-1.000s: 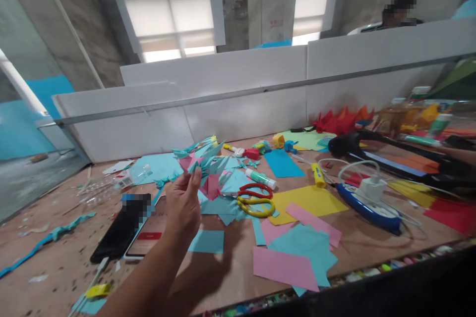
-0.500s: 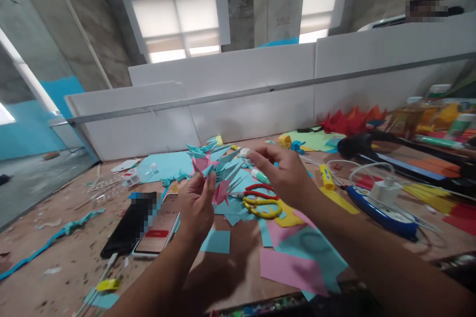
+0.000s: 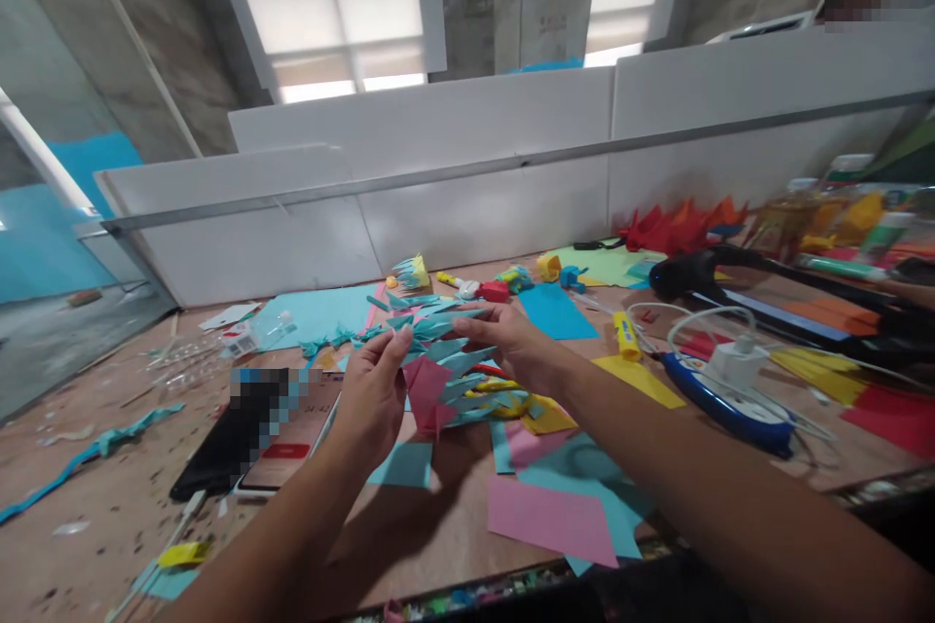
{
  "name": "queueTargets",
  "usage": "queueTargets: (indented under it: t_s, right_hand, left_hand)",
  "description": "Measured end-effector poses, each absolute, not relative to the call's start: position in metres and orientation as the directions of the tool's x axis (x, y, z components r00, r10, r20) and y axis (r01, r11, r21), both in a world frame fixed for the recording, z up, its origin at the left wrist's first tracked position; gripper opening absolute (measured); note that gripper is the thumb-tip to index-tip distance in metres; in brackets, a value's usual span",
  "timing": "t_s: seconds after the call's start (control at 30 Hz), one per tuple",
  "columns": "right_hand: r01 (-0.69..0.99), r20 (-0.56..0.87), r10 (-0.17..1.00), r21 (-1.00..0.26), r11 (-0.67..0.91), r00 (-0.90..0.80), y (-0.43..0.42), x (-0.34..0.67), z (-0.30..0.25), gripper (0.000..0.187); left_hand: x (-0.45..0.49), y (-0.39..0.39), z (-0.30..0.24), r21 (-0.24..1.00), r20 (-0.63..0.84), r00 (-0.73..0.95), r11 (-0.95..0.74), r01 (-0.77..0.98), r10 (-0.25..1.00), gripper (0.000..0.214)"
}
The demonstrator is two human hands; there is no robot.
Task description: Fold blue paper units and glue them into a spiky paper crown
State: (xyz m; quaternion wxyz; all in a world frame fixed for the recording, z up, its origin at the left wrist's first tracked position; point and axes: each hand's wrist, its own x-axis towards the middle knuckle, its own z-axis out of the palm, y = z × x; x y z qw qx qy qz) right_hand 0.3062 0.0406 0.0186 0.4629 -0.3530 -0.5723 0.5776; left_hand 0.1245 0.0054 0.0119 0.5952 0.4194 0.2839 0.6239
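My left hand [image 3: 376, 394] grips a spiky folded-paper model [image 3: 428, 387] by its left side, thumb on top. The model is made of light blue points with pink sections. On its far right side, my right hand [image 3: 507, 341] has its fingers closed on the light blue points. Behind and below the model lie scissors [image 3: 504, 397] with yellow and red handles, partly covered by it. A pink paper sheet [image 3: 551, 518] and light blue paper [image 3: 400, 467] lie flat on the table beneath the hands.
A black device [image 3: 232, 448] and a lit phone [image 3: 298, 423] lie left of my forearm. To the right are a yellow glue stick [image 3: 626, 336], a blue power strip [image 3: 720, 406] with cables, and a black frame-like object [image 3: 774, 302]. White panels [image 3: 482, 204] close off the table's back.
My right hand has come down and left from above the scissors onto the model. The model has turned, showing more pink, and covers more of the scissors. The view has shifted slightly.
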Motion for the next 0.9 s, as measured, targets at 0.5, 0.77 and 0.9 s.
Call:
queueTargets:
  t_s: [0.5, 0.77, 0.9]
  right_hand:
    - [-0.095, 0.116, 0.974, -0.990, 0.099, -0.193, 0.031, 0.300, 0.022, 0.041]
    - [-0.103, 0.169, 0.963, -0.983, 0.150, -0.212, 0.027, 0.301, 0.025, 0.039]
    - [-0.105, 0.144, 0.967, -0.987, 0.124, -0.210, 0.030, 0.302, 0.025, 0.039]
  left_hand:
    - [0.120, 0.004, 0.017, 0.917, 0.106, 0.045, -0.080, -0.390, 0.993, 0.029]
    - [0.119, 0.004, 0.020, 0.898, 0.088, 0.058, -0.054, -0.438, 0.994, 0.029]
    - [0.119, 0.005, 0.017, 0.888, 0.124, 0.076, -0.077, -0.453, 0.989, 0.024]
